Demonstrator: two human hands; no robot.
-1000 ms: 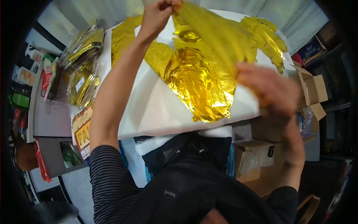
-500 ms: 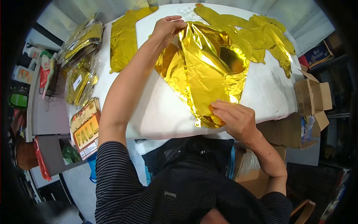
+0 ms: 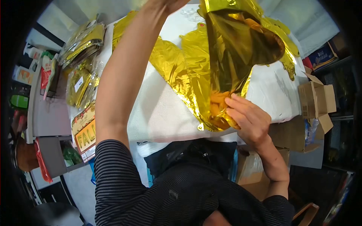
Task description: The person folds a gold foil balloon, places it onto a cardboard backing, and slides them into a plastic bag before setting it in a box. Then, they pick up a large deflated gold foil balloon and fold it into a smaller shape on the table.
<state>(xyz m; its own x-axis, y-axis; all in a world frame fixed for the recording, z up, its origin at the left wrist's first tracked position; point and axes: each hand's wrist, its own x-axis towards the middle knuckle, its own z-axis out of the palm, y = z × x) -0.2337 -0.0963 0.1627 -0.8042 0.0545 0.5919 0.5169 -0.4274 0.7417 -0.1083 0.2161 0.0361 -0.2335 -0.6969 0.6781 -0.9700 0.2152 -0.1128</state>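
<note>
A shiny gold foil balloon (image 3: pixel 233 52) is uncrumpled and raised above the white table (image 3: pixel 151 109). Its lower end is pinched in my right hand (image 3: pixel 250 118), near the table's front edge. My left hand (image 3: pixel 171 4) is raised at the top edge of the view, mostly cut off, so its fingers and any grip are hidden. Under the raised foil, another flat gold foil piece (image 3: pixel 181 71) lies on the table, its lower tip reaching the front edge.
More gold foil (image 3: pixel 120 28) lies behind my left arm. At the left are packets in clear plastic (image 3: pixel 82 41), more bagged gold foil (image 3: pixel 81 84) and a printed FALL package (image 3: pixel 85 132). Open cardboard boxes (image 3: pixel 316 100) stand at the right.
My left hand has moved up, out of most of the view. The gold foil is lifted higher and swung to the right, uncovering the foil beneath. My right hand has shifted slightly right.
</note>
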